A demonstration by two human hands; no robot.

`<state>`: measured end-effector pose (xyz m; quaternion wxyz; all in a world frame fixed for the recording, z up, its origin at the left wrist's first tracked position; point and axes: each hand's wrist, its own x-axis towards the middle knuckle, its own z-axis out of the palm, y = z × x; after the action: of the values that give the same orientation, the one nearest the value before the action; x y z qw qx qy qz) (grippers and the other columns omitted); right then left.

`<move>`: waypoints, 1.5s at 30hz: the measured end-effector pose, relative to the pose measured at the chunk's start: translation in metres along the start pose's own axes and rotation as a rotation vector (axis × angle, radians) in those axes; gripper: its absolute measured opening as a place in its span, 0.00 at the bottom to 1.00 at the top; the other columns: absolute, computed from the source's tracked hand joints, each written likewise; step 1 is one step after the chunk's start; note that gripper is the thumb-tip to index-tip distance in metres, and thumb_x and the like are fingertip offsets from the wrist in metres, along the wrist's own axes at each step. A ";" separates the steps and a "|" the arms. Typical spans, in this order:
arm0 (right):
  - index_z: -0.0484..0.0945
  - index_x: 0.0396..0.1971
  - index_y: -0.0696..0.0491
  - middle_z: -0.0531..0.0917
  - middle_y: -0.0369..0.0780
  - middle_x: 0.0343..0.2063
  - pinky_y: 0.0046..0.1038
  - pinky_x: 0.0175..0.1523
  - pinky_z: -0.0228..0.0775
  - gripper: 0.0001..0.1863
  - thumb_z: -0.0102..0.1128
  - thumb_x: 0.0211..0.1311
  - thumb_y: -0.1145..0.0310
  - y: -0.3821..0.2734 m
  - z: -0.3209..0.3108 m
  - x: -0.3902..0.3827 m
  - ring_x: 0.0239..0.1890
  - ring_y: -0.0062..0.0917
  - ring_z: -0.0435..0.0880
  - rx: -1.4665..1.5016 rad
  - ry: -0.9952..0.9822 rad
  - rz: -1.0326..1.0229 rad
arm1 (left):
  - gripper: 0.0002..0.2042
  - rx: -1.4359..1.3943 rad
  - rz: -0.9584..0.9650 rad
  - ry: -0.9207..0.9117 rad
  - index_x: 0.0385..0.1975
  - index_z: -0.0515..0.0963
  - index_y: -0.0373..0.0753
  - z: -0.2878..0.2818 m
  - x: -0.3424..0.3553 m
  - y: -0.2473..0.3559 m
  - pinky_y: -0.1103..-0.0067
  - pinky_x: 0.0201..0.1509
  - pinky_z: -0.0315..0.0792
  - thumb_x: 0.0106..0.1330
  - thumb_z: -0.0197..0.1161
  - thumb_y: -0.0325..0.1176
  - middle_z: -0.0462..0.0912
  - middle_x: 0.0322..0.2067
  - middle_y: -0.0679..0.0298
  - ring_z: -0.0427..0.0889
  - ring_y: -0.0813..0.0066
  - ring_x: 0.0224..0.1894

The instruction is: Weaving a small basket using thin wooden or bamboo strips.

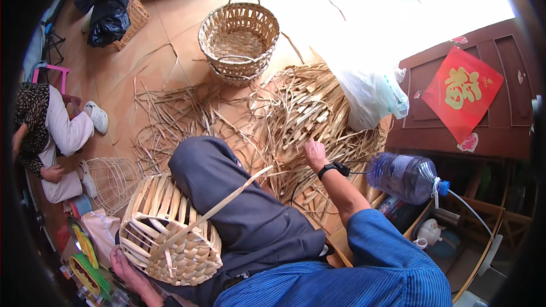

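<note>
A half-woven basket [187, 256] of pale, flat plant strips rests on my lap, tipped on its side. Its base is closely woven, while bare strips stand along the frame. My left hand [129, 273] grips its lower left edge. One long loose strip [227, 199] runs from the basket across my dark trouser leg. On the right, my right hand [315, 154] reaches down to a heap of dried plant strips [310, 99]. Its fingers curl downward at the near side of the heap; whatever they hold is hidden.
A round handled basket [239, 40] stands on the tiled floor beyond the strips. Close by are a white plastic bag [375, 99], a large water bottle [404, 177] and a brown wooden door [506, 113]. A seated person [62, 125] and a wire frame [114, 182] are at left.
</note>
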<state>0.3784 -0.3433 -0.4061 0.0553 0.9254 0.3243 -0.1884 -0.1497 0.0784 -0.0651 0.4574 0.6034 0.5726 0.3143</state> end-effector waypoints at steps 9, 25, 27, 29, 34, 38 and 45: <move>0.92 0.34 0.52 0.93 0.49 0.33 0.42 0.40 0.86 0.14 0.63 0.64 0.60 0.012 -0.049 0.009 0.37 0.43 0.95 0.040 -0.128 0.089 | 0.13 -0.086 -0.018 -0.037 0.53 0.79 0.36 0.010 0.001 0.000 0.79 0.60 0.72 0.85 0.58 0.40 0.83 0.44 0.65 0.79 0.77 0.49; 0.91 0.40 0.55 0.85 0.36 0.34 0.29 0.45 0.75 0.08 0.71 0.75 0.66 -0.057 -0.219 -0.071 0.39 0.23 0.83 1.161 0.003 -0.093 | 0.15 -0.022 -0.018 0.021 0.57 0.80 0.37 0.021 -0.023 0.019 0.84 0.42 0.65 0.83 0.60 0.41 0.78 0.39 0.73 0.71 0.87 0.38; 0.88 0.39 0.58 0.81 0.32 0.32 0.25 0.41 0.73 0.08 0.71 0.76 0.68 -0.061 -0.247 -0.072 0.37 0.17 0.80 1.023 0.180 -0.273 | 0.15 0.083 -0.012 0.079 0.57 0.81 0.37 0.025 -0.032 0.033 0.84 0.40 0.66 0.82 0.61 0.41 0.79 0.38 0.73 0.72 0.88 0.37; 0.86 0.39 0.59 0.83 0.32 0.32 0.22 0.42 0.73 0.07 0.68 0.77 0.70 -0.076 -0.309 -0.093 0.36 0.15 0.81 1.302 -0.004 -0.208 | 0.13 0.048 0.032 0.025 0.55 0.82 0.36 0.028 -0.027 0.025 0.83 0.41 0.71 0.81 0.63 0.37 0.82 0.37 0.71 0.77 0.86 0.37; 0.82 0.57 0.61 0.87 0.40 0.37 0.28 0.47 0.83 0.12 0.65 0.78 0.76 -0.140 -0.366 -0.129 0.39 0.24 0.90 1.480 -0.076 -0.543 | 0.06 -0.091 0.248 0.050 0.49 0.82 0.33 0.060 -0.059 0.067 0.81 0.48 0.75 0.78 0.66 0.26 0.84 0.41 0.67 0.81 0.80 0.41; 0.83 0.59 0.59 0.89 0.38 0.39 0.26 0.40 0.81 0.16 0.66 0.74 0.80 -0.210 -0.405 -0.155 0.35 0.21 0.87 1.221 -0.172 -0.700 | 0.10 0.328 0.425 -0.098 0.48 0.83 0.35 0.070 -0.088 0.107 0.74 0.52 0.79 0.70 0.68 0.19 0.85 0.41 0.63 0.84 0.72 0.44; 0.82 0.47 0.58 0.87 0.49 0.37 0.37 0.40 0.81 0.10 0.68 0.68 0.80 -0.299 -0.403 -0.170 0.36 0.44 0.90 0.867 0.039 -0.918 | 0.21 0.634 0.598 -0.260 0.56 0.78 0.38 0.077 -0.079 0.116 0.62 0.57 0.79 0.64 0.70 0.18 0.89 0.42 0.56 0.86 0.53 0.48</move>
<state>0.1966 -0.1166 0.0372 -0.4172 0.6336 0.5834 -0.2902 -0.0449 -0.0050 0.0223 0.2073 0.8869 0.3792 0.1633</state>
